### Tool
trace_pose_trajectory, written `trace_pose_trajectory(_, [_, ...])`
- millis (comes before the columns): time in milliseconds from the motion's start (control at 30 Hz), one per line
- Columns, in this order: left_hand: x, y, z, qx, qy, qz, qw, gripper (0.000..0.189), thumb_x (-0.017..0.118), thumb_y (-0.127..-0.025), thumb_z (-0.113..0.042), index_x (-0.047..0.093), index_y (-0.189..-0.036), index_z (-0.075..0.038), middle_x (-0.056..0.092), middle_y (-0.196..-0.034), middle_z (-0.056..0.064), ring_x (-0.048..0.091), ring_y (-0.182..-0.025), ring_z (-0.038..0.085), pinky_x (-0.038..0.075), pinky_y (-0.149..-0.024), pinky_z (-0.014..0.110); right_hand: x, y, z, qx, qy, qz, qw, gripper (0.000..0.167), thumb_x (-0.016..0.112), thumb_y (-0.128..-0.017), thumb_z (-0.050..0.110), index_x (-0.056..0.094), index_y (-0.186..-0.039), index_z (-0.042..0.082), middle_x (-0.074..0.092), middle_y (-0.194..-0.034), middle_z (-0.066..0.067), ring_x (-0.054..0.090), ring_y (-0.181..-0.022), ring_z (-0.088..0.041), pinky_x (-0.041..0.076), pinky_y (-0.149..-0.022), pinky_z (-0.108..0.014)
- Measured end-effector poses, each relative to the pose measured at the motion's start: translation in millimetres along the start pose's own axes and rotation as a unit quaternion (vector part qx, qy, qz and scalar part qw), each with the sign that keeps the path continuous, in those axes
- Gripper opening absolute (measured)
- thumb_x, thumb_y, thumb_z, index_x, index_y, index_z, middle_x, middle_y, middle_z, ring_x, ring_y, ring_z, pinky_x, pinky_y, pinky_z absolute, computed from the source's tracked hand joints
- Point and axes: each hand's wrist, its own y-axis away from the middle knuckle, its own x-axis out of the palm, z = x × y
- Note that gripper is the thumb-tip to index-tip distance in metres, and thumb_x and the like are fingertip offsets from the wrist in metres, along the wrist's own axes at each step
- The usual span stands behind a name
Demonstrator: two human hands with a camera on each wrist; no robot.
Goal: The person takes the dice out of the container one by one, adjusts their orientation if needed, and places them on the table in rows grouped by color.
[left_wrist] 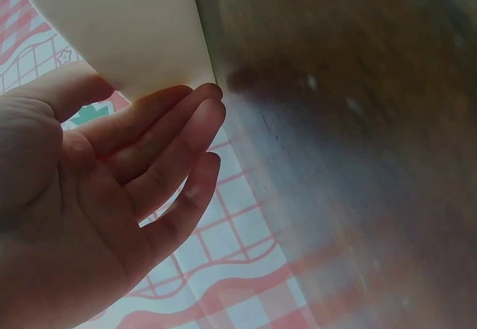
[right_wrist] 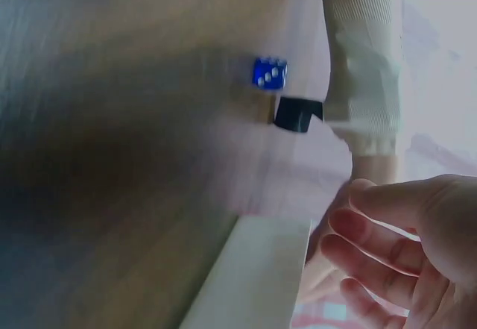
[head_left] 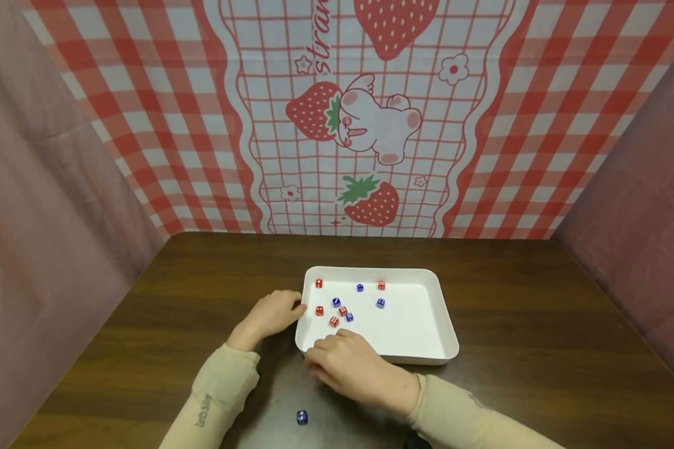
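Note:
A white shallow tray [head_left: 412, 321] sits on the table, with several red dice [head_left: 319, 310] and blue dice [head_left: 380, 303] inside, mostly in its left half. At the tray's left side my left hand [head_left: 272, 313] grips the wall, thumb over the rim and fingers against the outside; the left wrist view shows the fingertips [left_wrist: 212, 109] there. My right hand [head_left: 351, 368] hovers by the tray's front left edge, fingers loosely bent. In the right wrist view nothing lies between its thumb and fingers. One blue die [head_left: 302, 417] rests on the table nearer to me.
Dark brown wooden table [head_left: 539, 324] surrounds the tray. Behind it hangs a red and white checked cloth [head_left: 550, 125] with strawberries, and pink curtains [head_left: 50, 218] flank both sides. A black strap [right_wrist: 294, 114] shows at the left sleeve in the right wrist view.

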Motion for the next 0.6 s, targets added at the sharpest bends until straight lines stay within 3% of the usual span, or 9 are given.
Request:
trace_pose_trajectory(233, [-2.2,-0.9,-1.1,0.003,-0.009,0.002,1.0000,0.017,0.056,-0.087,-0.023,0.059,-0.074,-0.012,0.057,-0.072,0.002,0.050,-0.065,0.017,0.041,-0.060,0.036,-6.8,-0.9,-20.5,0.041,-0.019,-0.003,0.9990,0.008,0.069,-0.075,0.019,0.062,-0.080,0.019,0.060,-0.075,0.010,0.058,-0.070,-0.008,0.043,-0.063,-0.026])
trace_pose_trajectory(600, [-0.2,-2.3,-0.8,0.002,-0.015,0.010,0.9998,0.016,0.056,-0.087,-0.022,0.059,-0.075,-0.011,0.055,-0.071,0.002,0.048,-0.063,0.016,0.040,-0.059,0.035,-4.7,-1.0,-44.4,0.106,-0.046,0.026,0.9930,0.006,0.068,-0.077,0.017,0.065,-0.082,0.018,0.062,-0.078,0.007,0.056,-0.065,-0.009,0.044,-0.062,-0.029])
